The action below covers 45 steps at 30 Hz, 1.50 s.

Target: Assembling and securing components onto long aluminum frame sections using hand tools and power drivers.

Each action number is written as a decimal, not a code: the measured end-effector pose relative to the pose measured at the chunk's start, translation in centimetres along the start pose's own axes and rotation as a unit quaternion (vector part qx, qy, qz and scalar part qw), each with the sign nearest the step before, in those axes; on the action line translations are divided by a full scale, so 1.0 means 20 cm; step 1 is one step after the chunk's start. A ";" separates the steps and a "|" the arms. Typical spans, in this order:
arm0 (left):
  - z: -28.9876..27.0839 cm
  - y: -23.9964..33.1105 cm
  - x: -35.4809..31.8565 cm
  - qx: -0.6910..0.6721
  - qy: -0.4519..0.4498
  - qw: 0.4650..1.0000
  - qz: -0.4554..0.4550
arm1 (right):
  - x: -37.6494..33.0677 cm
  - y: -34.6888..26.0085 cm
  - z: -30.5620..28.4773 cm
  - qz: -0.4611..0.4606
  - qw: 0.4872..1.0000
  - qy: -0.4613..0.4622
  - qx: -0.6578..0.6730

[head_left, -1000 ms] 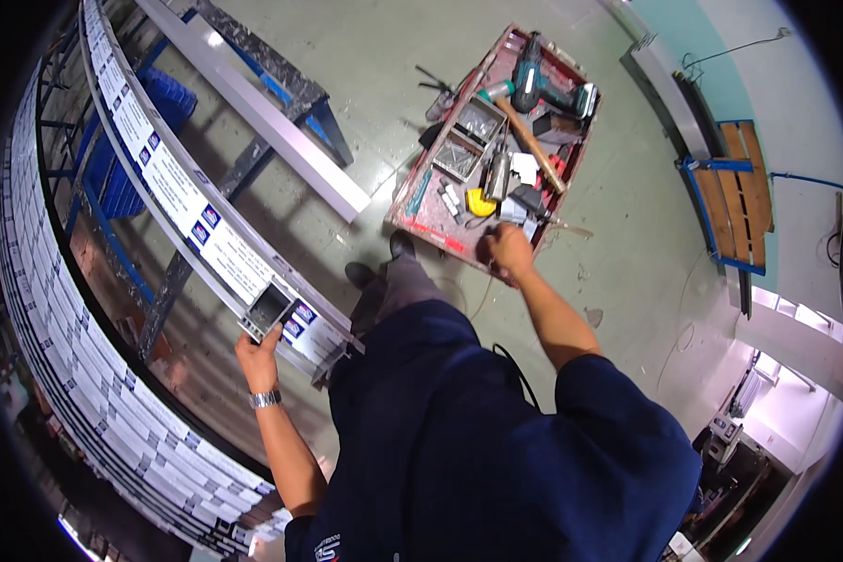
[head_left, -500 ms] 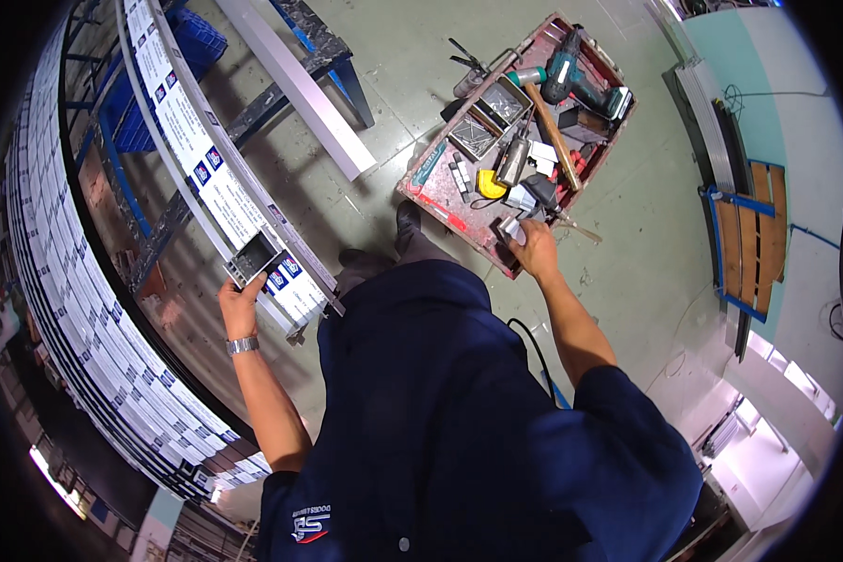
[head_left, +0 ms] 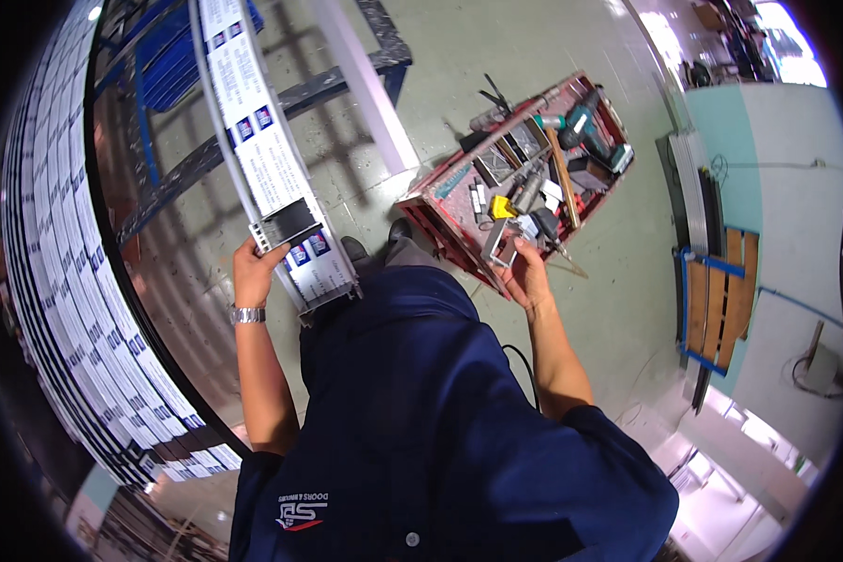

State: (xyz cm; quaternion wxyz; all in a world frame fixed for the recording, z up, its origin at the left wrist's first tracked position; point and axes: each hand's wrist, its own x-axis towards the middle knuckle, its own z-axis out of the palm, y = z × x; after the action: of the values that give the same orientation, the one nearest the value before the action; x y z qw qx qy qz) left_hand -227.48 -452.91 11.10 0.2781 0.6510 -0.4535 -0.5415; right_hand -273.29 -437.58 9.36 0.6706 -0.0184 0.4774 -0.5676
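A person in a navy shirt (head_left: pixel 421 393) is looking down at both hands. The left hand (head_left: pixel 255 272), wearing a silver wristwatch (head_left: pixel 247 316), is gripping the left end of a short dark-faced metal profile piece (head_left: pixel 292 223). That piece is lying crosswise on a long metal profile (head_left: pixel 272 169) covered in white-and-blue printed film, near its closest end. The right hand (head_left: pixel 528 278) is curling around a small silver angular metal piece (head_left: pixel 493 245), thumb on top, holding it over the near edge of a red toolbox (head_left: pixel 421 214). Inside the box, a yellow tape measure (head_left: pixel 501 206), a wooden handle (head_left: pixel 562 178) and a teal-and-black cordless drill (head_left: pixel 590 136) are lying among other tools. Farther off, a blue slatted wooden frame (head_left: pixel 726 290) is leaning at the right wall.
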 end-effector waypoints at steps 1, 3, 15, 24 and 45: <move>-0.01 -0.01 0.00 0.000 0.002 1.000 -0.001 | 0.00 -0.01 0.14 0.003 0.999 -0.042 0.010; 0.00 0.05 -0.01 0.013 0.000 1.000 0.000 | 0.04 0.02 0.34 0.007 0.989 -0.139 0.039; 0.05 -0.14 0.05 -0.022 0.024 0.991 0.131 | 0.20 0.18 1.22 -0.065 0.941 -0.252 -0.218; 0.00 -0.05 0.01 0.000 0.025 0.998 0.053 | 0.27 0.24 1.46 -0.229 0.784 -0.272 -0.510; -0.01 0.11 -0.17 0.116 0.124 0.973 0.159 | 0.23 0.34 1.64 -0.186 0.792 -0.177 -0.554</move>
State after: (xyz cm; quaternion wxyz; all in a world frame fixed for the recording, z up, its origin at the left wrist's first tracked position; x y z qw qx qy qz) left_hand -227.90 -450.83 14.62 0.3371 0.6605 -0.5730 -0.3489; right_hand -246.97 -455.77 20.40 0.4999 -0.5756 0.5700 -0.3065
